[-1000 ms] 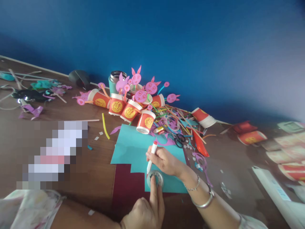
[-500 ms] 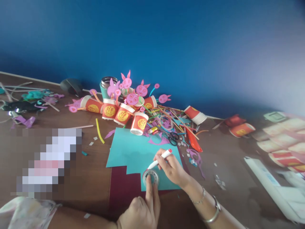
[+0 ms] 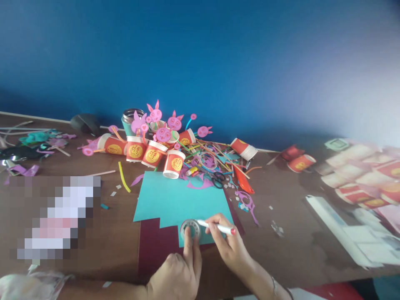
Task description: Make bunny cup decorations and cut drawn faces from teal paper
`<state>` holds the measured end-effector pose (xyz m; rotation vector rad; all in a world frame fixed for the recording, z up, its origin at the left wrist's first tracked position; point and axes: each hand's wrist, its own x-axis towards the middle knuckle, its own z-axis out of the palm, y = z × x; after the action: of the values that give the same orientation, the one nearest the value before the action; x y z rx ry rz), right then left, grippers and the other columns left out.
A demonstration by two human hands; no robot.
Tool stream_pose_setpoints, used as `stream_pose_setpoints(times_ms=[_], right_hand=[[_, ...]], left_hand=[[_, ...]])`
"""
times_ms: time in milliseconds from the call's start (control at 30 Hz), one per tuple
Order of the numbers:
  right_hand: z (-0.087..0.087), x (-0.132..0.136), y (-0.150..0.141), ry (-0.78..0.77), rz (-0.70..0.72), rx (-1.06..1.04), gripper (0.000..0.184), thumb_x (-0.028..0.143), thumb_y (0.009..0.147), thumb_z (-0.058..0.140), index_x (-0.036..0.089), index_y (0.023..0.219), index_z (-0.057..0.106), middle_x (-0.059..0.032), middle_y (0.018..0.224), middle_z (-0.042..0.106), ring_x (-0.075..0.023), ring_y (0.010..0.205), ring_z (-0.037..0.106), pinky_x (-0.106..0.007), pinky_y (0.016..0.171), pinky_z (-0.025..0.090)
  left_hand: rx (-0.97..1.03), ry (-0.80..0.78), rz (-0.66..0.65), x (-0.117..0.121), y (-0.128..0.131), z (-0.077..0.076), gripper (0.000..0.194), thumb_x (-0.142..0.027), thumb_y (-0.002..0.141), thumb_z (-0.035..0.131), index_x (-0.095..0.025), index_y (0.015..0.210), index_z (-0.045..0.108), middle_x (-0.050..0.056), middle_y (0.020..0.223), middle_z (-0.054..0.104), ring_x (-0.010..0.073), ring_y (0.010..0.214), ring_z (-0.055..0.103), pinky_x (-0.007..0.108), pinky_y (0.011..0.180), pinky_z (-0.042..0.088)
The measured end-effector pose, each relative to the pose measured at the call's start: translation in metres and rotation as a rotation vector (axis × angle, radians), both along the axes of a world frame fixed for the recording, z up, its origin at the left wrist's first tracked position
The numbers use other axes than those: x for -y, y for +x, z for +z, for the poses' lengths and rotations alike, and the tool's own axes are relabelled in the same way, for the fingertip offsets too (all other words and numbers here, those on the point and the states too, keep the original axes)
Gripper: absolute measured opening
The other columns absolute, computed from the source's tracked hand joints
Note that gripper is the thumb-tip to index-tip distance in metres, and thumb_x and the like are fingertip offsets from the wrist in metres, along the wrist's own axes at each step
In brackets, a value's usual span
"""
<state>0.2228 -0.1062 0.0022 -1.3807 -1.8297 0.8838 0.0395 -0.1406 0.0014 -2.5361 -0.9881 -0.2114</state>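
My left hand [image 3: 176, 273] presses two outstretched fingertips onto a small round tape roll [image 3: 195, 225], its other fingers curled under. The roll lies flat on a turquoise sheet of paper [image 3: 181, 198] with a stepped cut along its near edge. A dark red sheet [image 3: 150, 246] shows underneath. In my right hand [image 3: 226, 241] is a white marker with a red end [image 3: 220, 228], pinched between the fingers. Its tip meets the upper right rim of the roll; a red line shows at the roll's upper left.
Red paper cups [image 3: 173, 164] with pink rabbit faces stand behind the paper. Beside them lie scissors [image 3: 218, 180], straws, scraps and a red balloon-like piece [image 3: 243, 181]. More cups [image 3: 384, 175] are piled at the right, near a white case [image 3: 337, 231]. A pixelated patch covers the left.
My right hand has brought the marker from the roll's upper left round to its upper right, and the marker now lies flatter, pointing left. My left fingers stay on the roll. The view has shifted.
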Motion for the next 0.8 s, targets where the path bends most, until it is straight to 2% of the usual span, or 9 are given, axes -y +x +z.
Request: stream_pose_setpoints(times_ms=[167,567,633,700,800], right_hand=[[-0.005,0.021,-0.002,0.055,-0.055,0.067,0.015,0.025,0.095,0.041,0.020,0.090,0.054,-0.0022,0.080,0.059,-0.0157,0.077,0.058,-0.026,0.072,0.044],[-0.009,0.047,-0.005,0.266,-0.088,0.177,0.012,0.018,0.093,0.041,0.022,0.090,0.052,-0.0014,0.076,0.060,-0.0159,0.069,0.058,-0.027,0.063,0.046],[-0.007,0.047,-0.001,0.311,-0.107,0.181,0.013,0.016,0.093,0.041,0.022,0.098,0.053,-0.0026,0.081,0.063,-0.0171,0.075,0.061,-0.027,0.068,0.048],[-0.003,0.044,0.003,0.382,-0.087,0.227,0.023,0.013,0.092,0.042,0.022,0.111,0.051,-0.0051,0.090,0.067,-0.0185,0.085,0.063,-0.029,0.075,0.049],[0.001,0.034,0.009,0.392,0.065,0.421,0.030,0.010,0.089,0.044,0.022,0.116,0.050,-0.0097,0.111,0.066,-0.0213,0.100,0.063,-0.035,0.085,0.049]], left_hand=[[-0.041,-0.052,-0.017,0.000,-0.002,0.001,0.038,-0.021,0.086,0.047,-0.011,0.120,0.062,0.026,0.112,0.065,0.0115,0.037,0.052,0.025,0.037,0.038],[-0.069,-0.022,-0.008,0.000,-0.004,-0.002,0.041,-0.016,0.086,0.044,-0.015,0.123,0.060,0.025,0.113,0.065,0.0109,0.038,0.053,0.023,0.036,0.041],[-0.044,0.003,-0.014,-0.001,-0.005,-0.003,0.040,-0.016,0.086,0.044,-0.015,0.121,0.062,0.024,0.112,0.066,0.0107,0.037,0.053,0.023,0.035,0.041],[-0.030,0.021,-0.021,-0.002,-0.006,-0.003,0.039,-0.016,0.086,0.043,-0.015,0.119,0.064,0.023,0.111,0.067,0.0106,0.036,0.052,0.023,0.034,0.041],[-0.033,0.040,-0.050,-0.003,-0.007,-0.003,0.038,-0.015,0.086,0.042,-0.015,0.116,0.065,0.022,0.108,0.068,0.0110,0.036,0.052,0.023,0.035,0.041]])
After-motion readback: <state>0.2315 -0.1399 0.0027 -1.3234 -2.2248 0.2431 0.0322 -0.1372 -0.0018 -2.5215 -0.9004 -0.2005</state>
